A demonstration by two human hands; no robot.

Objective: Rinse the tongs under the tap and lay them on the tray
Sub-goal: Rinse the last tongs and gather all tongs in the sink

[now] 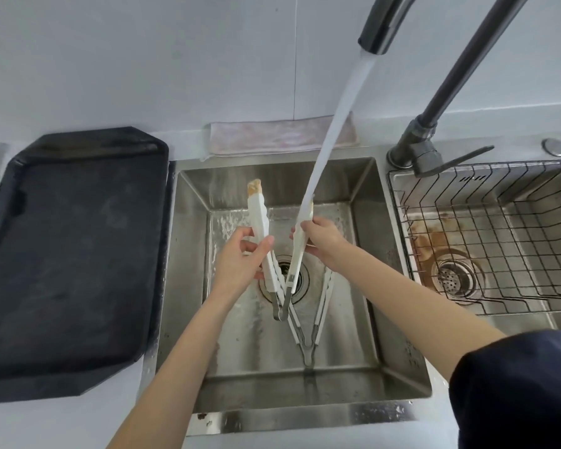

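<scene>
White tongs (259, 215) with tan tips are held spread in a V over the left sink basin (363, 202), hinge end down near the drain. My left hand (240, 264) grips the left arm of the tongs. My right hand (321, 239) grips the right arm, whose tip sits in the water stream (340, 111) that pours from the dark tap spout (379, 30). A second pair of tongs (318, 312) lies on the basin floor. The black tray (75, 247) rests on the counter left of the sink, with nothing on it.
A folded pinkish cloth (272, 137) lies behind the basin against the wall. The tap's base and lever (425, 153) stand between the two basins. The right basin holds a wire rack (486, 228) and shows brown stains by its drain.
</scene>
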